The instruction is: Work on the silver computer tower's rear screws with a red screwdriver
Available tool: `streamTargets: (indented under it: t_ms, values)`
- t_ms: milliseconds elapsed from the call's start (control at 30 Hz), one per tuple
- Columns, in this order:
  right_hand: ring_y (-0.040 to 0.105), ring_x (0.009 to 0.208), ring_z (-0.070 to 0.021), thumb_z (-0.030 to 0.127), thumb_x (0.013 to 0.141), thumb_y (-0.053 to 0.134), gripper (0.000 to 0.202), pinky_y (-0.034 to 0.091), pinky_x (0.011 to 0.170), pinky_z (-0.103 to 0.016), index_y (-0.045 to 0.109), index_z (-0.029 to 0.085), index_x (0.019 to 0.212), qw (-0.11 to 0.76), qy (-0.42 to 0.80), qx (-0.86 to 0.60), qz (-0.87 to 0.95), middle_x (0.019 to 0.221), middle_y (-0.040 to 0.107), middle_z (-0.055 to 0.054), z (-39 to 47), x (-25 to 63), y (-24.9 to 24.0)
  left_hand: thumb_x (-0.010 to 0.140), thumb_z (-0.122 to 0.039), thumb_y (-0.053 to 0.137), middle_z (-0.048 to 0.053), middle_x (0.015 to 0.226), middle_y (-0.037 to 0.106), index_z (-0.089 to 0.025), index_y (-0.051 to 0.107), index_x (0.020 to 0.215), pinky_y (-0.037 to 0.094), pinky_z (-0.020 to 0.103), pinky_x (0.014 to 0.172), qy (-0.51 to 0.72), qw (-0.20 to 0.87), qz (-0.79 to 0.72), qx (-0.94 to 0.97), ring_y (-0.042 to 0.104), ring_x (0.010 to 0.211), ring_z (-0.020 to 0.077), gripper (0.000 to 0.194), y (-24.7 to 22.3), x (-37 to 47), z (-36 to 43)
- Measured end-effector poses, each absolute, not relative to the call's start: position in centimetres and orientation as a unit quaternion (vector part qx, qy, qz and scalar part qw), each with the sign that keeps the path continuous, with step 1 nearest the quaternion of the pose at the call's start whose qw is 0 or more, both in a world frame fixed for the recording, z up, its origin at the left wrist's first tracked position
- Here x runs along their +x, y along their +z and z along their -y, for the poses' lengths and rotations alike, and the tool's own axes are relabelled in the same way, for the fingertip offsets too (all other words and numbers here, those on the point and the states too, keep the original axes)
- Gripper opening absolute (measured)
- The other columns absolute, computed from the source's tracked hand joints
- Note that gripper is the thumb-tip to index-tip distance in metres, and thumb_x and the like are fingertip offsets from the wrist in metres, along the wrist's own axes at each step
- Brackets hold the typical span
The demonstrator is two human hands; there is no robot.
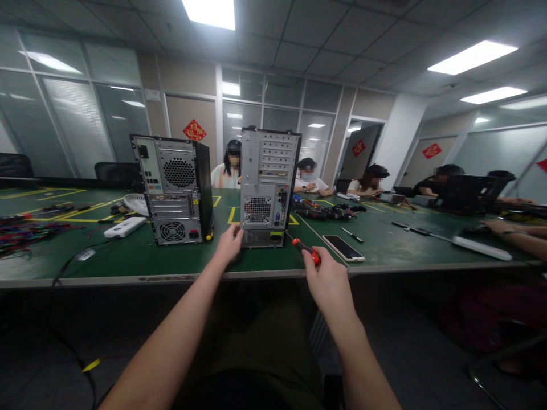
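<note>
A silver computer case (270,171) stands upright on the green table, its rear panel towards me. My left hand (229,245) grips its lower left edge, the thumb at the corner and the other fingers partly hidden. My right hand (328,276) is closed round the red and black handle of a screwdriver (304,247). The screwdriver's shaft points up and left to the case's lower right edge; whether the tip touches cannot be made out. A second computer case (175,193), with a black side, stands upright to the left.
Right of the screwdriver lie a phone (343,248) and a small pen-like tool (351,234). A white power strip (125,227) and coloured cables (29,233) lie at left. Black cables (329,210) lie behind the phone. A white strip (481,248) lies far right. Several people sit across the table.
</note>
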State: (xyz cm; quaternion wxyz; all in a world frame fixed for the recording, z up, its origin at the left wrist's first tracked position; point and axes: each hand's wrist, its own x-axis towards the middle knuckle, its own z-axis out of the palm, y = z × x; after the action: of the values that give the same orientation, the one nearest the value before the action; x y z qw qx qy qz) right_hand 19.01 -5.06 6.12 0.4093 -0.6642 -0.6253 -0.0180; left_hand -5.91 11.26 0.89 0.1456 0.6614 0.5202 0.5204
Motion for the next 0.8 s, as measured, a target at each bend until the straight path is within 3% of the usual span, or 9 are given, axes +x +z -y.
streamTargets:
  t_ms: [133, 267, 467, 600, 800]
  values:
    - [0.066, 0.070, -0.0223, 0.043, 0.101, 0.051, 0.026, 0.043, 0.067, -0.030, 0.062, 0.020, 0.105, 0.424, -0.010, -0.668, 0.611, 0.080, 0.069, -0.006, 5.00, 18.96, 6.16, 0.095, -0.027, 0.050, 0.008, 0.103, 0.073, -0.020, 0.064, 0.105, 0.050, 0.033, 0.088, 0.522, 0.148, -0.515, 0.664, 0.066, 0.096, 0.0221, 0.018, 0.84, -5.95, -11.29]
    - [0.063, 0.079, -0.0217, 0.026, 0.095, 0.059, 0.009, 0.041, 0.070, -0.029, 0.064, 0.021, 0.100, 0.379, -0.088, -0.645, 0.657, 0.093, 0.064, -0.006, 5.29, 19.31, 5.88, 0.095, -0.027, 0.050, 0.008, 0.105, 0.073, -0.020, 0.064, 0.105, 0.050, 0.032, 0.087, 0.524, 0.150, -0.512, 0.664, 0.066, 0.096, 0.0220, 0.019, 0.84, -5.95, -11.28]
    - [0.061, 0.084, -0.0209, 0.015, 0.090, 0.061, 0.018, 0.042, 0.072, -0.029, 0.066, 0.021, 0.106, 0.356, -0.091, -0.654, 0.661, 0.104, 0.061, -0.008, 5.47, 19.73, 5.75, 0.096, -0.027, 0.050, 0.008, 0.105, 0.073, -0.020, 0.065, 0.108, 0.051, 0.032, 0.086, 0.523, 0.152, -0.515, 0.662, 0.067, 0.096, 0.0220, 0.020, 0.65, -5.98, -11.44]
    - [0.065, 0.085, -0.0235, 0.022, 0.093, 0.060, 0.019, 0.043, 0.075, -0.031, 0.065, 0.020, 0.111, 0.372, -0.072, -0.641, 0.667, 0.098, 0.067, -0.008, 5.39, 19.82, 6.02, 0.095, -0.027, 0.050, 0.008, 0.105, 0.074, -0.019, 0.065, 0.107, 0.051, 0.033, 0.087, 0.527, 0.150, -0.511, 0.663, 0.067, 0.096, 0.0222, 0.020, 0.62, -5.97, -11.55]
    - [0.065, 0.067, -0.0225, 0.041, 0.103, 0.048, 0.028, 0.043, 0.069, -0.031, 0.064, 0.019, 0.108, 0.395, -0.028, -0.668, 0.631, 0.074, 0.067, -0.004, 5.14, 19.40, 6.16, 0.094, -0.027, 0.051, 0.008, 0.104, 0.074, -0.020, 0.065, 0.106, 0.051, 0.033, 0.087, 0.525, 0.150, -0.516, 0.660, 0.067, 0.095, 0.0224, 0.019, 0.68, -5.90, -11.62]
